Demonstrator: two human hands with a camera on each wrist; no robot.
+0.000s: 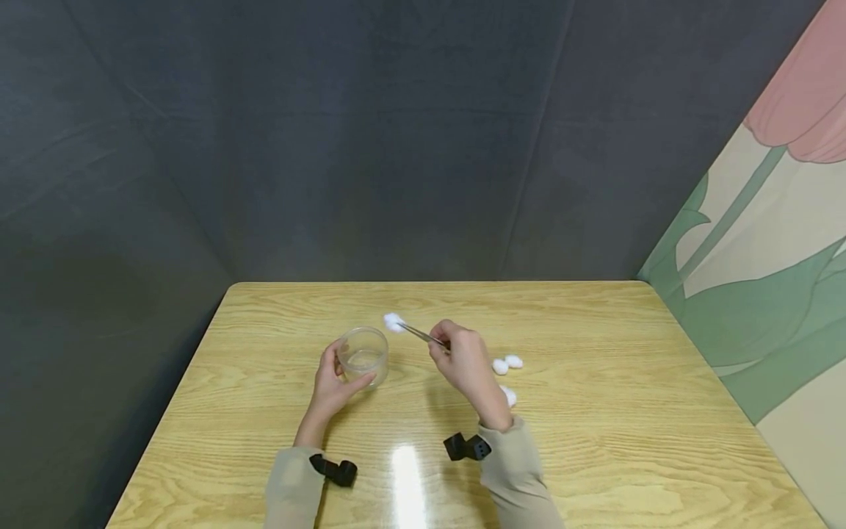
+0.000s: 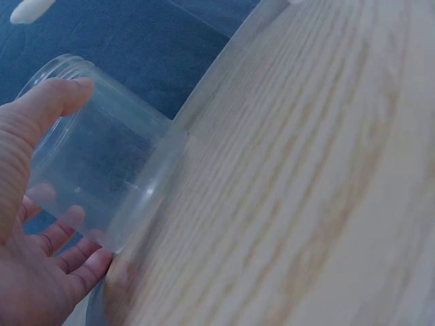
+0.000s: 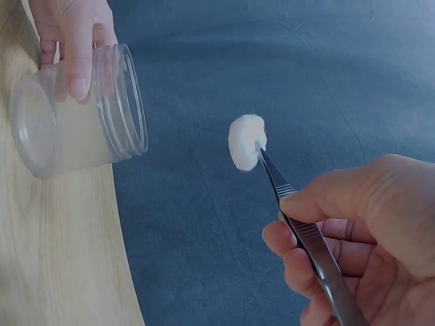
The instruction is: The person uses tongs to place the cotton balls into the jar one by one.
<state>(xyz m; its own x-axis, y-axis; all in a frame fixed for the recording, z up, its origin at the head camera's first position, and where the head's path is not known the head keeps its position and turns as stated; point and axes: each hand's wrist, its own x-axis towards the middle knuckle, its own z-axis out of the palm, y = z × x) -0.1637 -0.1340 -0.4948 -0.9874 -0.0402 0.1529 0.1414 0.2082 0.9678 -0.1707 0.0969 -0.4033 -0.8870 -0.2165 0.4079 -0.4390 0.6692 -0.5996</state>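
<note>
My left hand (image 1: 333,386) holds a clear plastic jar (image 1: 365,360) upright on the table, thumb on one side and fingers round the other. The jar's threaded mouth has no lid, and nothing shows inside its see-through wall (image 2: 109,156). With my right hand (image 1: 465,364) I grip metal tweezers (image 3: 312,248) between thumb and fingers. Their tips pinch a white cotton ball (image 3: 246,141), which hangs in the air apart from the jar, beyond its rim and slightly to the right in the head view.
Beside my right hand, two cotton balls (image 1: 507,364) lie close together on the wooden table (image 1: 628,411). Another cotton ball (image 1: 509,396) is partly hidden by my right wrist. A dark cloth (image 1: 396,147) rises behind the table's far edge, with a flower-patterned curtain (image 1: 760,294) at the right.
</note>
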